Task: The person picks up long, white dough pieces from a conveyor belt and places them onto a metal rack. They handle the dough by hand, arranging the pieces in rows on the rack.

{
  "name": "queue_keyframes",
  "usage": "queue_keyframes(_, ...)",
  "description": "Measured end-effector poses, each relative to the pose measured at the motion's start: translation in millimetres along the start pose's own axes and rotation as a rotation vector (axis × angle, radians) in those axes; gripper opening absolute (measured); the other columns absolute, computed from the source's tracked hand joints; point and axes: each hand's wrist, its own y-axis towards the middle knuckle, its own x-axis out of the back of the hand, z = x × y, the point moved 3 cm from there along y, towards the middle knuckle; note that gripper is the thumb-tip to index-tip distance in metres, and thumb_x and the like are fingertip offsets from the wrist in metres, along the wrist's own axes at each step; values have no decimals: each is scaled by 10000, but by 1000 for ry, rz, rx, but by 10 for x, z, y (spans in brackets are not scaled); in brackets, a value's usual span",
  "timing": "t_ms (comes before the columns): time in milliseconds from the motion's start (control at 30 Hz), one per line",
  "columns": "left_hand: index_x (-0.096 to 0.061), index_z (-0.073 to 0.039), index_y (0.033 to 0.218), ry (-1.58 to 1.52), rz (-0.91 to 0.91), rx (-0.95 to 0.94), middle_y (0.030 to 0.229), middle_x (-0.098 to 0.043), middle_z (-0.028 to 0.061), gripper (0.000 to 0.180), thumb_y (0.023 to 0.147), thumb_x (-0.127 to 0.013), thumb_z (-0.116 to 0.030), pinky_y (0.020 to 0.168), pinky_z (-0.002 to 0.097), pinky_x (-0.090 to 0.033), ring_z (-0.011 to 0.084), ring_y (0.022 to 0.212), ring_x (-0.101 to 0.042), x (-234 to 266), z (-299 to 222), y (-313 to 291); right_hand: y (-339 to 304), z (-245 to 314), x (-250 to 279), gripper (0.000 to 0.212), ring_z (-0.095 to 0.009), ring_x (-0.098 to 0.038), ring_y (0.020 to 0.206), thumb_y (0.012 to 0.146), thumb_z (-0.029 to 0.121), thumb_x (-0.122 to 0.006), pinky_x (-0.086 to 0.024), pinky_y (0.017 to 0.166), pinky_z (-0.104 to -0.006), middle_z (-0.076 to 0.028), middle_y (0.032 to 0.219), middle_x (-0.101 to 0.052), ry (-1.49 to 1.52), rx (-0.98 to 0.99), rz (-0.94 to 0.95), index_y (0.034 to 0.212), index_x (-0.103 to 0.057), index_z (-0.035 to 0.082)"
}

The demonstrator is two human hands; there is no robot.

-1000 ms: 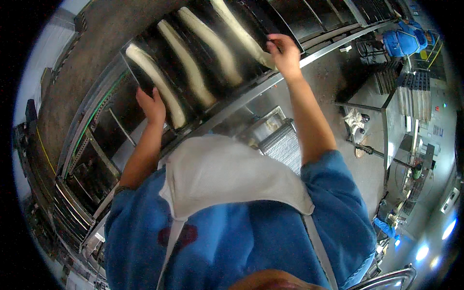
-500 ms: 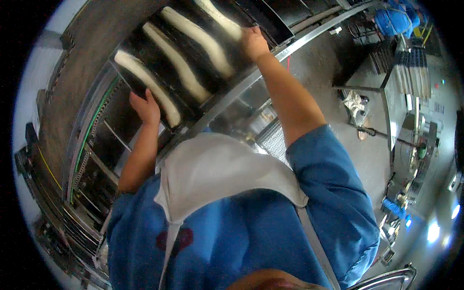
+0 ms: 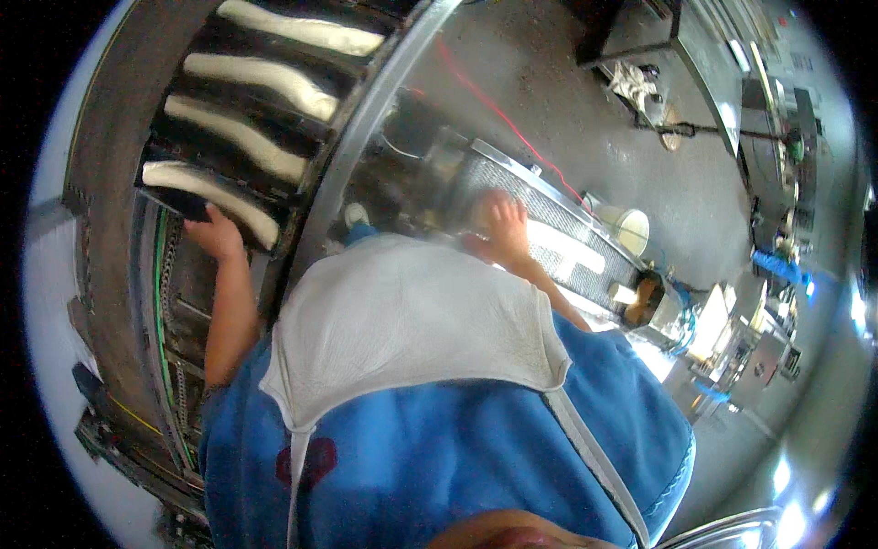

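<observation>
Four long pale dough strips lie side by side in a dark baking tray (image 3: 315, 151) at the upper left; the nearest dough strip (image 3: 215, 199) is beside my left hand (image 3: 219, 234). That hand grips the tray's near left edge, thumb toward the top, with some fingertips lost against the dark metal. My right hand (image 3: 503, 224) reaches over a metal mesh conveyor belt (image 3: 489, 174), its fingers spread and slightly blurred. Just beyond it on the belt, a white dough piece (image 3: 567, 249) lies near my wrist. I cannot tell whether the hand touches dough.
A metal rail (image 3: 366, 105) runs between the tray and the mesh belt. Under the tray is a chain conveyor with a green strip (image 3: 161, 311). A white bucket (image 3: 631, 229) and a red cord (image 3: 512, 128) are beyond the belt. A steel table (image 3: 704, 82) stands farther right.
My right hand has let go of the tray's far right side and swung right, over the mesh belt. My left hand stays at the tray's edge. The view has turned toward the right.
</observation>
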Motion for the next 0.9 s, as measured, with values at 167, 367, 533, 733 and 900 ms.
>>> queue_keyframes(167, -324, 137, 1292, -3, 32, 9, 1280, -434, 299, 586, 904, -581, -219, 1025, 456, -339, 400, 1196, -441, -79, -89, 37, -46, -200, -329, 553, -320, -568, 1018, 680, 197, -780, -452, 870, -474, -152, 1048, -607, 347, -294, 217, 1149, -512, 77)
queue_keyframes(367, -270, 136, 1334, 10, 41, 19, 1295, -410, 317, 655, 911, -566, -268, 1043, 481, -312, 432, 1199, -425, -216, -69, 2, 378, -850, 336, 544, -176, -580, 723, 765, 72, -653, -511, 603, -327, -114, 899, -581, 1301, -707, -632, 1238, -388, 117)
queue_keyframes(533, -305, 104, 1327, -161, 34, -43, 1314, -387, 298, 697, 857, -642, -284, 1034, 452, -308, 422, 1223, -386, -20, -18, -43, 1106, -315, 2301, 641, -155, -547, 595, 788, 185, -675, -471, 544, -310, -68, 734, -570, 1345, -95, -767, 1321, -372, -3)
queue_keyframes(733, -184, 52, 1411, -566, -36, 145, 1389, -331, 236, 769, 869, -642, -244, 1060, 417, -266, 347, 1286, -330, 623, 317, -163, 2106, 455, 3217, 602, -191, -469, 637, 804, 118, -592, -442, 627, -374, -85, 736, -507, 1676, 369, -754, 1326, -314, 6)
queue_keyframes(900, -204, 20, 1412, -547, -64, 208, 1436, -279, 183, 701, 882, -623, -170, 1081, 366, -240, 272, 1332, -282, 1135, 718, -272, 3134, 880, 2463, 621, -291, -633, 761, 798, 168, -699, -508, 682, -417, -148, 850, -628, 1701, 321, -556, 1288, -351, 13)
